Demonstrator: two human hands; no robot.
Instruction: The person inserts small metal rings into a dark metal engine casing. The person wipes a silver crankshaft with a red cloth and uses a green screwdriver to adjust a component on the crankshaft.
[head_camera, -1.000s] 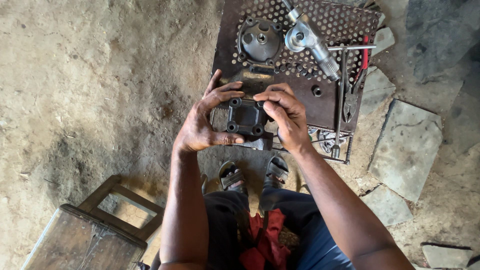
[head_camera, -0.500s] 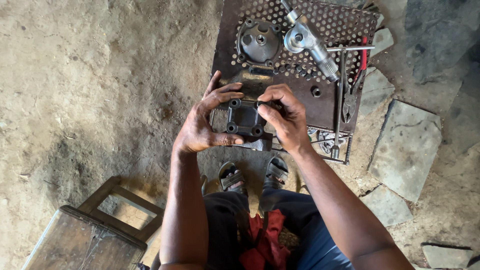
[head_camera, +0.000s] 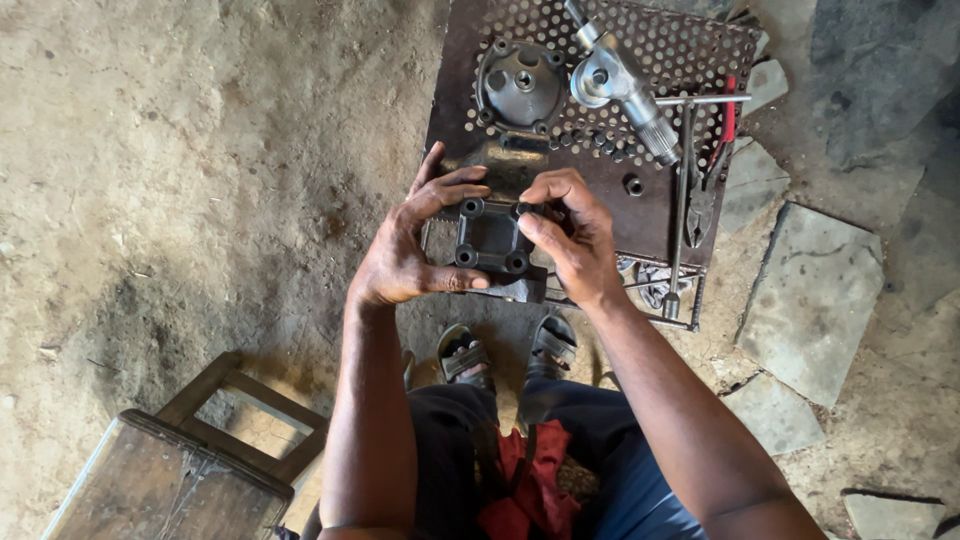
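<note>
Hands hold a dark square block (head_camera: 490, 240) up over the near edge of the holed metal plate (head_camera: 660, 200). Your left hand (head_camera: 405, 255) grips its side so it stays put. Your right hand (head_camera: 570, 235) pinches its top corner with curled fingers (head_camera: 535, 228). Farther back on the plate lie a round cover (head_camera: 520, 85), a shaft (head_camera: 620, 85) and tools. Dirt floor (head_camera: 180, 180) lies all around.

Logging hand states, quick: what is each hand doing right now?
Left hand: closed on the dark square metal plate, gripping its left side.
Right hand: closed on the same plate's right edge.
</note>
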